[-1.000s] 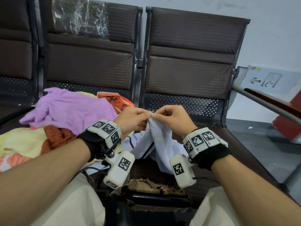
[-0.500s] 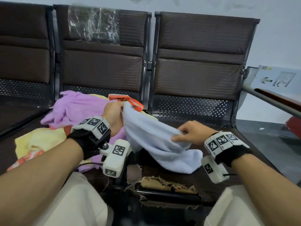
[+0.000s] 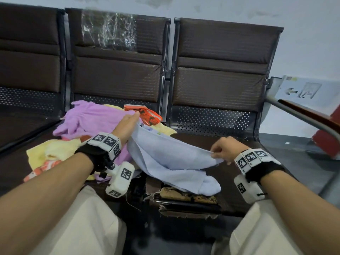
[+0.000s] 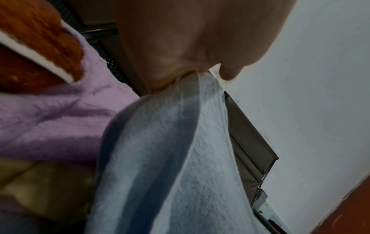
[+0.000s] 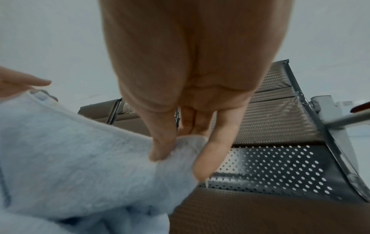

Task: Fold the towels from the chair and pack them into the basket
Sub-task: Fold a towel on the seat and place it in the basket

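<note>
brown chair (image 3: 211, 142), hand-stretched blue towel (image 3: 165, 155)

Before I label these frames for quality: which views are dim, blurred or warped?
Head view: evenly lit, sharp, chair backs bowed by the wide lens. Left wrist: dim, the purple towel soft. Right wrist: brighter, the blue towel slightly blurred.

Brown padded bench seats (image 3: 217, 80), pale wall (image 3: 303, 43), grey floor (image 3: 287, 150)

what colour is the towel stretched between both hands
Pale blue. The towel shows best in the head view, pinched by the left hand and the right hand.
</note>
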Tool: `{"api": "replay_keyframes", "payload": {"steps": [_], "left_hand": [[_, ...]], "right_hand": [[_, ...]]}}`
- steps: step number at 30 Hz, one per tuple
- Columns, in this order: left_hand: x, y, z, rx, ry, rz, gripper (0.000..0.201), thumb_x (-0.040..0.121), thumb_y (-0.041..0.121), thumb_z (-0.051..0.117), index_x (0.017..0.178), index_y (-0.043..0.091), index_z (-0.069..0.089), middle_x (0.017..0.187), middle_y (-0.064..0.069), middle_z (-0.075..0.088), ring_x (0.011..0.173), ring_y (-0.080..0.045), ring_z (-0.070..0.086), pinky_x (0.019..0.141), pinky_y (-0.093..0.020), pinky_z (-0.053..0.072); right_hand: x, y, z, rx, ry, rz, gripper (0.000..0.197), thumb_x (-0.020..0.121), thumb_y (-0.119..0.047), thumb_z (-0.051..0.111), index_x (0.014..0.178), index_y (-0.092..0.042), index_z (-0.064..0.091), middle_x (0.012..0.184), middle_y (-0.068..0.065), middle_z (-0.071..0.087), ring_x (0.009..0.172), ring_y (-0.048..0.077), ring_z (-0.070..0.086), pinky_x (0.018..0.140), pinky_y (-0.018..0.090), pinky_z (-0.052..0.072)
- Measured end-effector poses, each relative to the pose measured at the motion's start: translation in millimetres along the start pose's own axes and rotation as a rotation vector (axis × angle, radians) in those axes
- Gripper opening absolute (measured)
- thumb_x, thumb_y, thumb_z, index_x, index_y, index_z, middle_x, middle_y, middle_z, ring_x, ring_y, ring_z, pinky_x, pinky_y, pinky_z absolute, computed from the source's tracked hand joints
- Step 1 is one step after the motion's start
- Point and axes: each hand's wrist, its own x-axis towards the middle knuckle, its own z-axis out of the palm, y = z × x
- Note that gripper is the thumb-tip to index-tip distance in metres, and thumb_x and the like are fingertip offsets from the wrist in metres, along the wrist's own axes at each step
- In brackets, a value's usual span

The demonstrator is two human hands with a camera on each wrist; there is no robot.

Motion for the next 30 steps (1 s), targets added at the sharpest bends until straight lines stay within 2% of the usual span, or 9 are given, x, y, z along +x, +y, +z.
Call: {"api": "replay_keyframes", "payload": {"steps": [2,4,7,9,12,18,21,24,30], "left_hand": [[-1.9,-0.7,1.5,-0.066,-0.017,0.001,0.030,0.099,0.019,0.039,0.072,0.018,0.053,0.075,0.001,0.054,0.070,-0.011,0.050,0.065,-0.021,0.041],[-1.5,-2.1,-0.3,-0.044,-0.001,0.010,0.026,0.096,0.012,0.038,0.075,0.017,0.053,0.078,0.001,0.052,0.073,-0.013,0.049,0.065,-0.022,0.039],[4.2,-7.9,-5.8,0.182,0.013,0.059,0.015,0.095,0.017,0.039,0.085,0.011,0.049,0.081,-0.005,0.050,0.081,-0.019,0.046,0.068,-0.032,0.040],[7.3,-13.1,-10.3,0.282,0.049,0.080,0.016,0.091,0.025,0.044,0.092,0.010,0.050,0.092,-0.008,0.054,0.088,-0.020,0.048,0.079,-0.036,0.042],[9.9,-17.8,-12.8,0.335,0.108,0.109,0.010,0.090,0.022,0.057,0.093,0.013,0.055,0.096,-0.007,0.059,0.090,-0.023,0.053,0.079,-0.032,0.040],[-0.5,-9.6,-9.1,0.464,0.063,0.242,0.023,0.078,0.028,0.074,0.079,0.012,0.058,0.083,-0.002,0.064,0.080,-0.021,0.057,0.069,-0.027,0.040],[-6.5,4.1,-8.8,0.454,-0.054,0.311,0.021,0.076,0.026,0.076,0.075,0.014,0.058,0.075,-0.004,0.066,0.071,-0.022,0.058,0.063,-0.030,0.046],[-12.1,26.3,-8.4,0.464,-0.156,0.393,0.015,0.079,0.017,0.073,0.073,0.021,0.060,0.061,0.009,0.059,0.060,-0.015,0.055,0.060,-0.032,0.052],[-17.8,87.0,-21.2,0.511,0.086,0.538,0.016,0.088,0.024,0.063,0.077,0.012,0.063,0.070,-0.006,0.062,0.073,-0.031,0.063,0.068,-0.034,0.049]], "right_hand": [[-1.1,0.0,-1.8,-0.036,0.104,-0.019,0.012,0.087,-0.023,0.068,0.095,-0.017,0.075,0.097,0.000,0.067,0.066,0.005,0.058,0.064,0.020,0.053],[-1.2,2.5,-4.2,-0.067,0.245,-0.067,0.014,0.083,-0.027,0.072,0.094,-0.020,0.076,0.103,-0.004,0.055,0.091,0.011,0.049,0.085,0.027,0.047],[-1.8,6.0,-4.0,-0.126,0.314,-0.104,0.012,0.083,-0.034,0.071,0.088,-0.024,0.075,0.106,-0.010,0.042,0.104,0.016,0.034,0.096,0.032,0.036],[-1.2,8.3,-1.2,-0.018,0.289,-0.034,0.014,0.087,-0.033,0.066,0.082,-0.020,0.069,0.099,-0.006,0.053,0.099,0.018,0.049,0.084,0.031,0.043],[2.2,13.2,1.6,0.134,0.338,0.087,0.019,0.090,-0.031,0.062,0.078,-0.016,0.059,0.077,0.002,0.062,0.076,0.019,0.058,0.059,0.025,0.039],[2.0,14.6,-13.6,0.320,0.575,0.296,0.010,0.088,-0.023,0.063,0.081,-0.015,0.062,0.083,0.007,0.065,0.078,0.023,0.057,0.072,0.029,0.044],[-4.3,13.1,-32.6,0.499,0.764,0.347,0.011,0.088,-0.019,0.059,0.088,-0.012,0.068,0.088,0.010,0.066,0.084,0.024,0.055,0.076,0.026,0.038],[-12.5,8.2,-58.0,0.730,0.911,0.380,0.012,0.087,-0.022,0.061,0.090,-0.013,0.069,0.095,0.009,0.068,0.098,0.028,0.061,0.078,0.024,0.037],[-34.6,-9.8,-114.5,0.790,1.124,0.284,0.020,0.087,-0.027,0.065,0.099,-0.011,0.069,0.101,0.007,0.068,0.095,0.019,0.059,0.075,0.013,0.033]]}}
